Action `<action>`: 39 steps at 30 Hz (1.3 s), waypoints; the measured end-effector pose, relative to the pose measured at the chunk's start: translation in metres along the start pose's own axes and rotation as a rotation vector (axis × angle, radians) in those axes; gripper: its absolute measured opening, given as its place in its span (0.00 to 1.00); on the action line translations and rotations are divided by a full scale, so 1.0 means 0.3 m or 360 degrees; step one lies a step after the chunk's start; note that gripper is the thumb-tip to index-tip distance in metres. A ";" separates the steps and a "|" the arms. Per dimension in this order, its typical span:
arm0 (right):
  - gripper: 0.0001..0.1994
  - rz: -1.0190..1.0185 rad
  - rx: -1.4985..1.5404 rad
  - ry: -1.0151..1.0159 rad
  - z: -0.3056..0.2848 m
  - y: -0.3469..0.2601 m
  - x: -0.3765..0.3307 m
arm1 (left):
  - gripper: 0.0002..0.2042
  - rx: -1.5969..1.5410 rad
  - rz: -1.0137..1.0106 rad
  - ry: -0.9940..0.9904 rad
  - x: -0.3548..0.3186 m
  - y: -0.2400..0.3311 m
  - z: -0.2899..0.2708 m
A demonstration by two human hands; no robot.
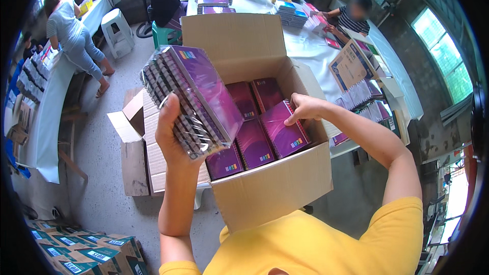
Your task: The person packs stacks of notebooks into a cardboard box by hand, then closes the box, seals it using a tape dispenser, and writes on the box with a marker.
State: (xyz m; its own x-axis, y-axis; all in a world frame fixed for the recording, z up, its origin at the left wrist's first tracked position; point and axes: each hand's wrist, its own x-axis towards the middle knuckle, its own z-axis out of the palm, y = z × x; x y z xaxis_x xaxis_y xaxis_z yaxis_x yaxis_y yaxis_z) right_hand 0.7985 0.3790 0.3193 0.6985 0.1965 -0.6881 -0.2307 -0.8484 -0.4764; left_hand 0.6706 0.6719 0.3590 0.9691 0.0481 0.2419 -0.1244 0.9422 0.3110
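Nearest to us, the left hand [171, 122] is curled around the lower side of a notebook bundle [206, 79] in clear wrap, thumb pressed across the spiral bindings, fingers mostly hidden behind it. We see the bundle tilted, held up over the left side of an open carton [270, 181].

The right hand [307, 108] is half curled inside that carton, thumb and fingertips at the bound edge of a purple notebook [283, 131]; we cannot tell whether it grips the notebook or only rests on it. This one sits a little proud of its neighbours.

Five purple covers show in the carton, three in front and two behind. We judge the work to be partway: these are inside, the bundle in the left hand is outside, and the flaps stand unfolded, so the carton is not yet closed. Whatever lies beneath the top covers is hidden, so how full it is we cannot say.

Brown-and-green cartons [86, 254] stand at the lower left. Beyond, the white-covered table [310, 46] carries purple notebook stacks [216, 2] near its far end, and a co-worker in a striped shirt [354, 23] handles pink-covered books [317, 22], as far as the small, bent view lets us judge.
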 end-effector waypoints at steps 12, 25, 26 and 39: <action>0.16 -0.0280 -0.1749 0.0430 0.112 0.029 0.054 | 0.18 -0.0077 0.0094 0.0019 -0.031 0.066 -0.069; 0.31 -0.0721 -0.0604 -0.0133 0.114 -0.045 0.094 | 0.17 0.0003 -0.0397 0.0076 0.025 -0.034 -0.022; 0.33 -0.0925 0.0259 -0.0104 0.079 -0.077 0.015 | 0.18 0.0095 -0.0432 0.0076 0.029 -0.052 -0.031; 0.44 -0.0217 -0.1582 0.0103 0.102 -0.117 -0.140 | 0.46 0.1158 -0.0402 0.0249 0.120 -0.120 0.008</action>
State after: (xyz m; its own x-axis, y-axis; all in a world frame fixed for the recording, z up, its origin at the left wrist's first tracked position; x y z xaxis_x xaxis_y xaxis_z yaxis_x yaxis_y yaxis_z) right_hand 0.7565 0.4156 0.3483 0.7190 0.3204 -0.6168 0.5034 -0.8520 0.1442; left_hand 0.7094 0.6390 0.3588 0.9986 -0.0414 -0.0318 0.0478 0.4795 0.8763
